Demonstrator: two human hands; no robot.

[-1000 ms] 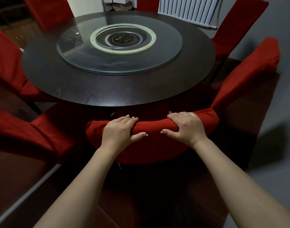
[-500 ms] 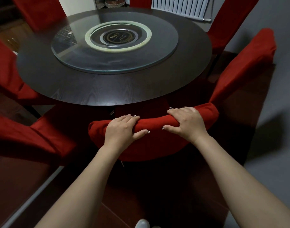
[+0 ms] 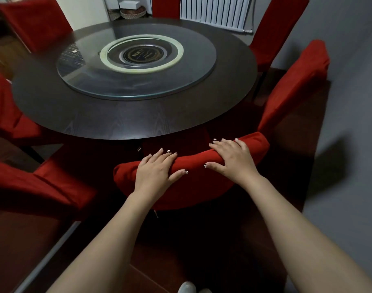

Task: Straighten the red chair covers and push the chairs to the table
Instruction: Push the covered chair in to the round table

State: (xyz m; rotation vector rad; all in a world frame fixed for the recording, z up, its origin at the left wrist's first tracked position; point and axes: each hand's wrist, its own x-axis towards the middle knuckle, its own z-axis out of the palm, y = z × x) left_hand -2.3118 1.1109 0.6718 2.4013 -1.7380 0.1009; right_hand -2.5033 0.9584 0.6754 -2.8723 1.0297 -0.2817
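A person's left hand (image 3: 157,173) and right hand (image 3: 233,158) lay side by side, a short gap apart, on the padded top edge of a dining chair in a red fabric cover (image 3: 193,163). Their fingers were stretched forward over the cloth and their thumbs splayed on its near face. A second before, both hands had clamped that edge with fingers curled and thumbs tucked beneath. Now they rested flat and loosened, gripping nothing. The chair had travelled forward with them. Its back stood just short of the rim of the round dark wooden table (image 3: 138,123) directly beyond the fingertips, where a wider strip of shadow had earlier separated the two; the seat was out of sight underneath. Farther beyond the hands, a round glass turntable (image 3: 136,89) sat on the table. A red-covered chair (image 3: 297,85) stood angled just right of the right hand, and a second red-covered chair (image 3: 43,182) stood left of the left hand. A white ribbed radiator (image 3: 216,11) lined the wall far ahead. The toe of a pale shoe (image 3: 187,287) showed below the forearms, unseen a second ago.
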